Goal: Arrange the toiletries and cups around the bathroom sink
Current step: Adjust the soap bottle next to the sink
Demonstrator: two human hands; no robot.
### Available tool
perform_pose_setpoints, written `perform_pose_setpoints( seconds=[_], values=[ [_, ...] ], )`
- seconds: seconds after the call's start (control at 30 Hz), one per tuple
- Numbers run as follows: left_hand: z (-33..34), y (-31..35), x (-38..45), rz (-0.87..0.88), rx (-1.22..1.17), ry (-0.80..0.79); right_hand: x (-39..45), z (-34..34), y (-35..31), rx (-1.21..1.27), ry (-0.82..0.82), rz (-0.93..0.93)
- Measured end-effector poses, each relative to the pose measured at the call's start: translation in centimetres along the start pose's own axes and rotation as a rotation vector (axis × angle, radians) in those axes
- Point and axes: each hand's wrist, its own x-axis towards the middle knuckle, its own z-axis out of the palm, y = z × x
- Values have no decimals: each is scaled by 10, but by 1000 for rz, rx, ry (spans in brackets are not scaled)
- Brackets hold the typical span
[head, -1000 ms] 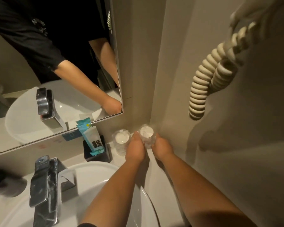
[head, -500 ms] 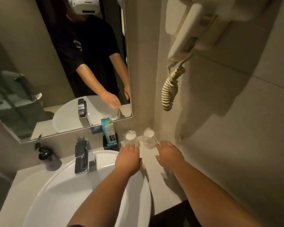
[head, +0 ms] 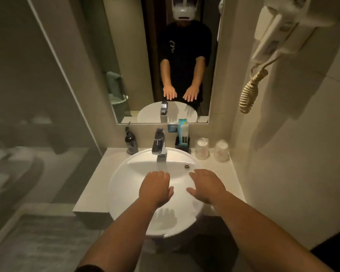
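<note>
Both bare forearms are extended forward from the bottom of the frame, over the round white ceramic sink basin [head: 126, 185]. The left hand [head: 155, 190] is held palm down above the bowl, fingers loosely spread, nothing gripped. The right hand [head: 208, 186] is held the same way just beside it, fingers splayed, nothing held; the two hands are apart, thumbs pointed toward each other. Finger shadows are cast on the basin's near rim. A small metal overflow fitting [head: 186, 166] is seen on the bowl's far wall, right of the chrome square-bodied faucet [head: 159, 143] mounted at the back centre. The basin is set into a pale beige countertop [head: 90, 193]. At the back left of the counter, a dark pump soap bottle [head: 130, 141] is stood upright against the wall. Right of the faucet, a black rectangular holder [head: 183, 146] is placed, with a white-and-teal toiletry tube [head: 183, 132] upright in it. Further right, two clear plastic-wrapped cups are stood side by side near the corner, close but whether touching cannot be told: the left wrapped cup [head: 202, 148] just beside the holder, the right wrapped cup [head: 221, 150] nearest the side wall. Behind them a wall mirror [head: 126, 55] is hung, the person's dark shirt and both lowered hands reflected in it. On the right wall a cream wall-mounted hair dryer [head: 279, 30] with a coiled cord [head: 250, 91] is fixed
</note>
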Motion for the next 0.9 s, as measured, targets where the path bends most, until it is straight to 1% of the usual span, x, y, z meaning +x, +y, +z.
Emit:
perform_pose_setpoints(
  seconds=[0.1,0.2,0.3,0.4,0.5,0.67,0.77,0.9],
  values=[
    [-1,-31,-28,-70,50,-26,5,6,-43,7,-17,-93],
    [1,-64,-49,-154,83,-49,17,7,-82,44,5,-173],
    [5,-99,-64,-230,83,-70,37,11,-118,11,-19,-258],
    [11,-138,-69,-295,93,-104,61,19,-155,-29,-47,-293],
    [21,-181,-59,-308,100,-121,92,25,-184,-37,-61,-302],
    [35,-250,-12,-270,83,-131,160,24,-216,-38,-78,-241],
    [41,-284,26,-241,55,-136,199,23,-226,-17,-89,-160],
    [50,-311,65,-226,-3,-119,234,24,-228,70,-104,-45]
  ],
)
